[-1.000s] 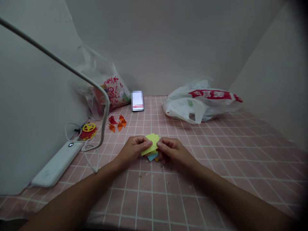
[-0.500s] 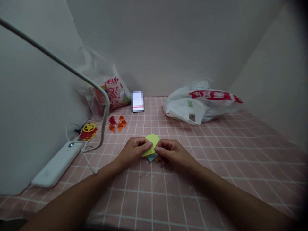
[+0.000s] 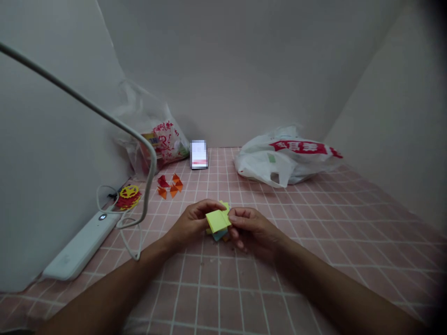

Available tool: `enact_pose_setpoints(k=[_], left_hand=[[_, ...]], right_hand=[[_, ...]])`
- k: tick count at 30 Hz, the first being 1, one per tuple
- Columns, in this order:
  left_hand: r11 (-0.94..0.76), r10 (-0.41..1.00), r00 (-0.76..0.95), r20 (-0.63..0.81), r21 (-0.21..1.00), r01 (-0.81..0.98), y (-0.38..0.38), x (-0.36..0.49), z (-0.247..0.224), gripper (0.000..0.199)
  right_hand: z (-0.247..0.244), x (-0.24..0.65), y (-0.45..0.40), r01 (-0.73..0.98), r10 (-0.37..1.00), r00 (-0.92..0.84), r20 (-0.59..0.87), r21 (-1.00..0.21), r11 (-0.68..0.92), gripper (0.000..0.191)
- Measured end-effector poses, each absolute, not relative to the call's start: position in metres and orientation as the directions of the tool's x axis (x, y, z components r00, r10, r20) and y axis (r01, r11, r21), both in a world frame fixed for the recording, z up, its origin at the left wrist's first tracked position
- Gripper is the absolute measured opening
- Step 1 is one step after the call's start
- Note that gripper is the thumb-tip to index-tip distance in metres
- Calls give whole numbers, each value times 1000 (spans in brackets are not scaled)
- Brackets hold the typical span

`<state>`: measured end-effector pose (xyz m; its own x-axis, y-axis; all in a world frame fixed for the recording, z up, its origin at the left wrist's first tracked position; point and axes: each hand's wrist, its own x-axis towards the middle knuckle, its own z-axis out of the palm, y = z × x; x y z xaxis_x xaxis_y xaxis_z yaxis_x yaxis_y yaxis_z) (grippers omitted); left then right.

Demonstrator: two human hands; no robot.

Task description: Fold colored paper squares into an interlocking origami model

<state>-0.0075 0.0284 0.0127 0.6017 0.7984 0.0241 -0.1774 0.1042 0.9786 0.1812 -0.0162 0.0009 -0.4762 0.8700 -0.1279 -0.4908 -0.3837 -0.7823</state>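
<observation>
Between my hands at the middle of the table is a yellow-green square of paper point(image 3: 218, 221), its face tilted toward me. My right hand point(image 3: 252, 226) pinches its right corner between thumb and fingertips, while the lower fingers hang loosely curled. From the other side, my left hand point(image 3: 193, 219) curls around yellow paper squares point(image 3: 225, 205) behind it; the front square hides its thumb tip. Just under the yellow paper lies a light blue paper point(image 3: 219, 235), with a sliver of orange beside it.
Several orange and red folded paper pieces point(image 3: 173, 188) lie left of centre, near yellow and red gear-shaped pieces point(image 3: 129, 191). A white power bank-like device point(image 3: 82, 244) and a pale bent cable point(image 3: 151, 172) are at left. A phone point(image 3: 199, 154) stands behind, between two plastic bags point(image 3: 296, 156).
The front yellow square has come apart from the others and tilted toward me, pinched by my right hand. My left thumb no longer presses on top of the stack. The view has shifted slightly.
</observation>
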Motion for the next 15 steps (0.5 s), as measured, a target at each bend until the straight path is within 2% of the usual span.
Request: enact_pose_setpoints(k=[2, 6, 9, 11, 13, 15], left_hand=[[30, 788, 612, 69, 988, -150, 28, -8, 13, 16], [-62, 804, 583, 117, 992, -113, 27, -11, 14, 15], [-52, 841, 534, 84, 996, -75, 26, -11, 15, 15], [-36, 861, 506, 46, 999, -31, 25, -10, 15, 17], [-9, 861, 508, 1, 1000, 13, 24, -9, 15, 19], [17, 843, 536, -36, 999, 41, 23, -6, 14, 20]], right_hand=[[1, 181, -17, -468, 853, -503, -140, -786, -405, 27], [2, 178, -19, -362, 831, -526, -178, -838, -409, 31], [1, 176, -19, -287, 915, -382, -127, -925, -248, 46], [0, 176, -19, -226, 961, -276, -24, -970, -90, 52], [-1, 175, -18, -209, 959, -284, 3, -976, -59, 49], [-3, 174, -17, -260, 962, -272, -16, -962, -89, 36]])
